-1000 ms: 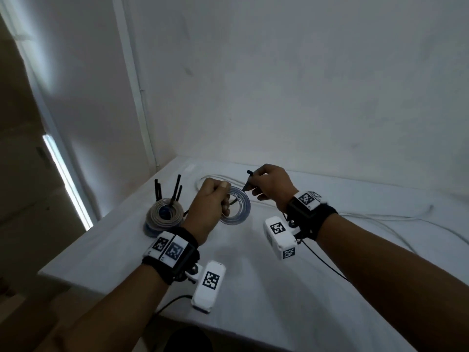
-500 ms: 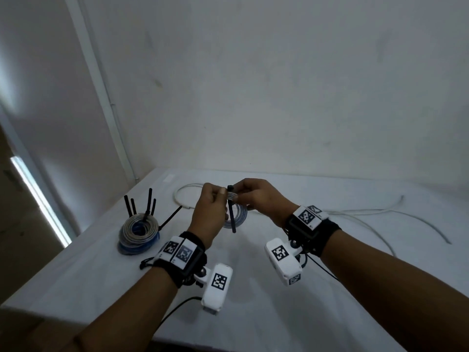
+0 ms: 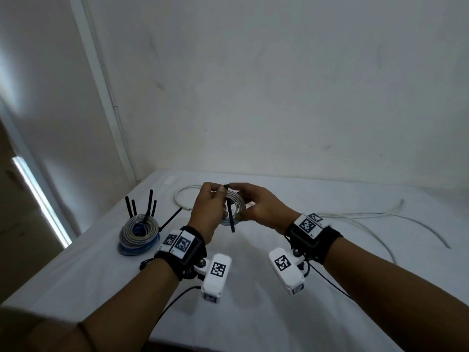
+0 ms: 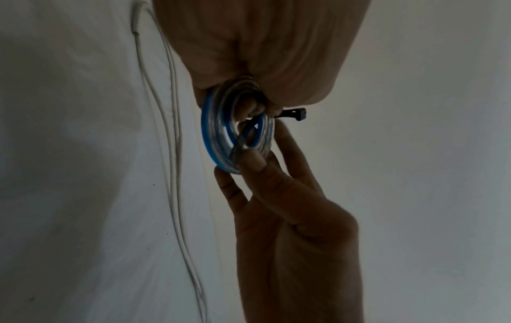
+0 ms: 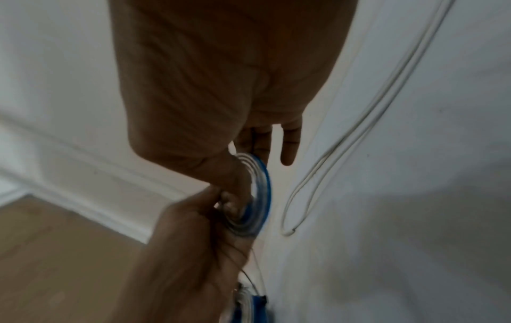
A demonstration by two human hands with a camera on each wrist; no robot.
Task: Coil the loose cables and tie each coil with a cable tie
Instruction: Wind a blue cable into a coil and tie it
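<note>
A small coil of clear-and-blue cable is held upright above the white table, between both hands. My left hand grips the coil's left side. A black cable tie runs through the coil; its head sticks out beside my left fingertips and its tail hangs down in front. My right hand pinches the tie strap against the coil's lower rim, thumb in front. The right wrist view shows the coil edge-on between both hands.
A stack of tied grey and blue coils sits at the table's left, black tie tails standing up. A loose black tie lies beside it. Loose white cable trails across the right, with a loop behind the hands.
My right hand brought the cable tie from beside the coil onto it, so the strap now passes through the coil. Both hands drew together and rose slightly.
</note>
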